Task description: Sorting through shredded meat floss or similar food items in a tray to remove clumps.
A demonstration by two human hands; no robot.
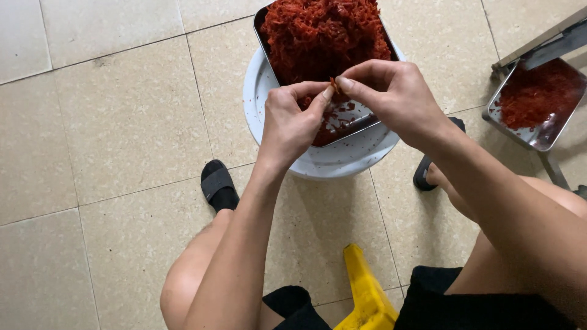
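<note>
Beige tiled floor (122, 122) all round, pale grout lines crossing it. Two steel trays of red shreds: one heaped tray (324, 36) far centre on a white round stool (342, 160), another tray (538, 104) far right. Left hand (292, 125) and right hand (391, 98) both pinch one red piece (334, 84) just above the heaped tray. Two black slippers; one yellow stool near.

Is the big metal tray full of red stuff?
Full: the metal tray is heaped with red shreds, bare only near the hands.

Both hands (342, 104) over red-shred tray (361, 122)
</note>
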